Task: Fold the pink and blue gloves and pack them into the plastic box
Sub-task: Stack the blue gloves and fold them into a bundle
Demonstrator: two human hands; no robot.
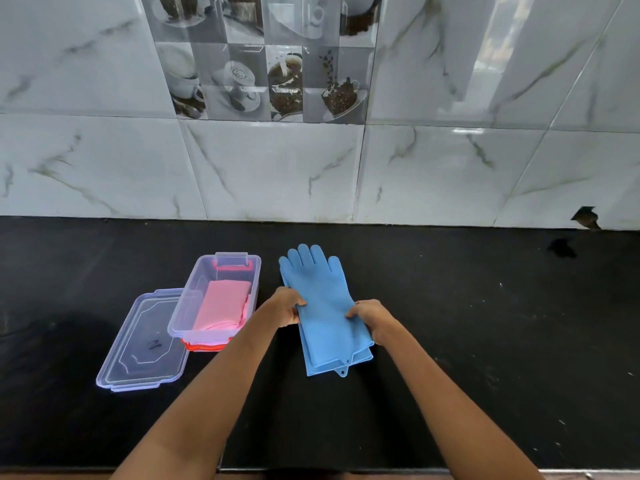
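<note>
Right, nearest to us on the black counter (450, 341) the cuffs of the blue gloves (325, 306) lie flat, one stacked on the other with the fingers pointing toward the wall, a small hanging tab poking out at the near edge. Both hands are on the stack at mid-length: the left hand (285, 306) pinches the left edge, the right hand (370, 318) pinches the right edge, fingers closed on the rubber. So this is the blue fold just getting set up, by my reading. Off to the left the clear lid (142, 344) rests on the counter, partly tucked under the plastic box (194, 296), and inside that box the pink gloves (221, 306) already sit folded. Next it calls for doubling the blue pair over short enough to fit beside or on top of the pink, and silicone likes to spring back open.
</note>
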